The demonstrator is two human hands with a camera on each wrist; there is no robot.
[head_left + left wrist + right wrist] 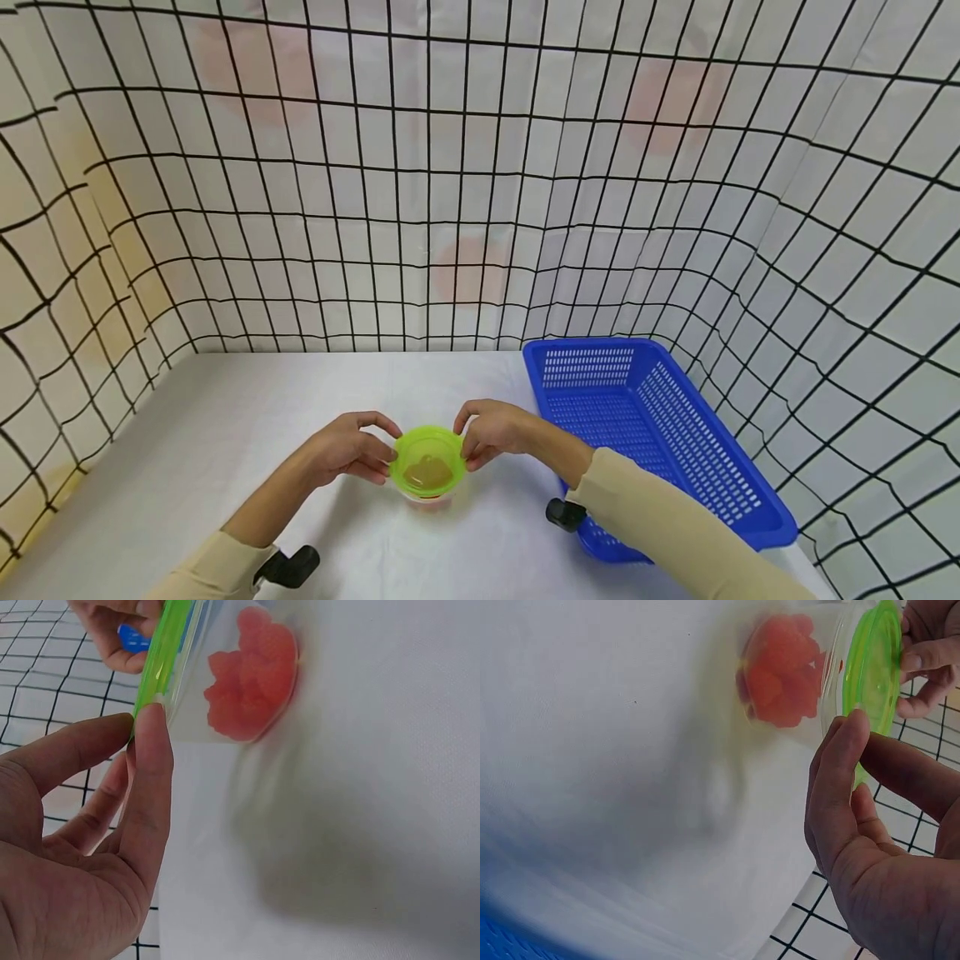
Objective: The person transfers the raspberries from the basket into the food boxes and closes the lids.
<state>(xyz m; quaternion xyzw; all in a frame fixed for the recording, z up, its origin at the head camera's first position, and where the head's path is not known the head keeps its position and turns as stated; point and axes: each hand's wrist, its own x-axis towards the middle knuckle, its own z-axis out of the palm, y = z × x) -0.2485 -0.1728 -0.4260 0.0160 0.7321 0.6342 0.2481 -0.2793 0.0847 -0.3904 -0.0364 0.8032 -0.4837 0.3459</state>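
A clear round container (829, 682) stands on the white table, with red-orange lumpy pieces (251, 675) piled in its bottom. Over its mouth is a translucent lime-green lid (429, 458). My left hand (354, 447) pinches the lid's left edge between thumb and fingers. On the opposite edge, my right hand (495, 435) pinches the lid the same way. In the right wrist view the lid lies right at the container's rim, slightly tilted against it. Both hands stay at the lid, above the table surface.
A blue plastic basket (720, 442) with slotted walls stands to the right, partly under my right forearm. Black wire grid (465, 192) encloses the back and both sides. The white tabletop (247, 400) extends left of the container.
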